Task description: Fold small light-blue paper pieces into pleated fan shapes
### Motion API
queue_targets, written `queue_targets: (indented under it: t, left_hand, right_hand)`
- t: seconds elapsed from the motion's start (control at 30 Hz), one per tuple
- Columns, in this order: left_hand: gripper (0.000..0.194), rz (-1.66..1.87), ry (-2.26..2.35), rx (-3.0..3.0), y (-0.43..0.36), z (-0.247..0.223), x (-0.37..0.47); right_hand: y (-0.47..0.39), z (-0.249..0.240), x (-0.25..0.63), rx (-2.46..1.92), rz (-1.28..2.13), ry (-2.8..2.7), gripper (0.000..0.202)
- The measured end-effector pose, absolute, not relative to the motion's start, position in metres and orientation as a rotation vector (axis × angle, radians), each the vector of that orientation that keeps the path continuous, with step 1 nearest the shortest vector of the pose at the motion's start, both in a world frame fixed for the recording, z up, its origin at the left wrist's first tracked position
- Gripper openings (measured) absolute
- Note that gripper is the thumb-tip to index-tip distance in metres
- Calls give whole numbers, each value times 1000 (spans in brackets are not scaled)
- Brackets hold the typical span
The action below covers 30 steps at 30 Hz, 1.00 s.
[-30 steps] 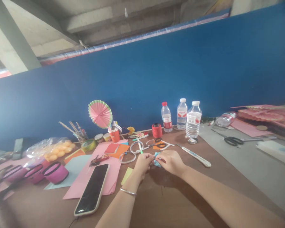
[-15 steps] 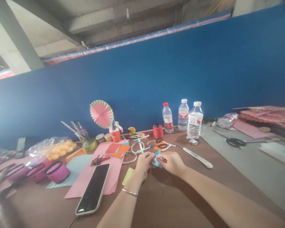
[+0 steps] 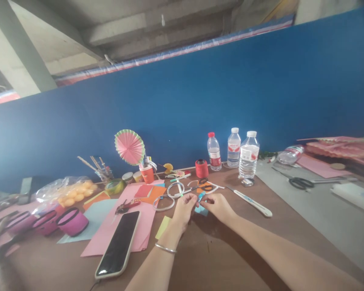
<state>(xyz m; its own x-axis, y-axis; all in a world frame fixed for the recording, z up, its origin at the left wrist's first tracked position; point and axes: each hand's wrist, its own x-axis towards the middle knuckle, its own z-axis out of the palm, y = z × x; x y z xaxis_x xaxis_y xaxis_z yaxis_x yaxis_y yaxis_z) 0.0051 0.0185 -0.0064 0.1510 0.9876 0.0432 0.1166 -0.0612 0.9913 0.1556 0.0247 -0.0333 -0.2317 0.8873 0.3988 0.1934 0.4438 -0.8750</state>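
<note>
Both left hand and right hand pinch blue paper | red spool near far edge of surface

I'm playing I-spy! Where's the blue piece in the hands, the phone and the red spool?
Blue piece (image 3: 202,210): head view, its lower part.
Phone (image 3: 119,243): head view, its dark screen.
Red spool (image 3: 202,169): head view, its side.
</note>
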Motion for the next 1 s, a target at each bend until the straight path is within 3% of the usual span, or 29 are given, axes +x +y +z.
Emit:
queue_targets:
  t: [0.27, 0.67, 1.0]
  left_hand:
    - [26, 1105, 1184, 1553, 18, -1, 6]
    - [25, 1183, 1264, 1630, 15, 1, 11]
    - [22, 1187, 1333, 1930, 3, 8, 14]
  right_hand:
    - [22, -29, 148, -793, 1249, -1316, 22]
    - [17, -24, 144, -890, 1247, -1193, 23]
    - [15, -26, 145, -833, 1509, -1040, 26]
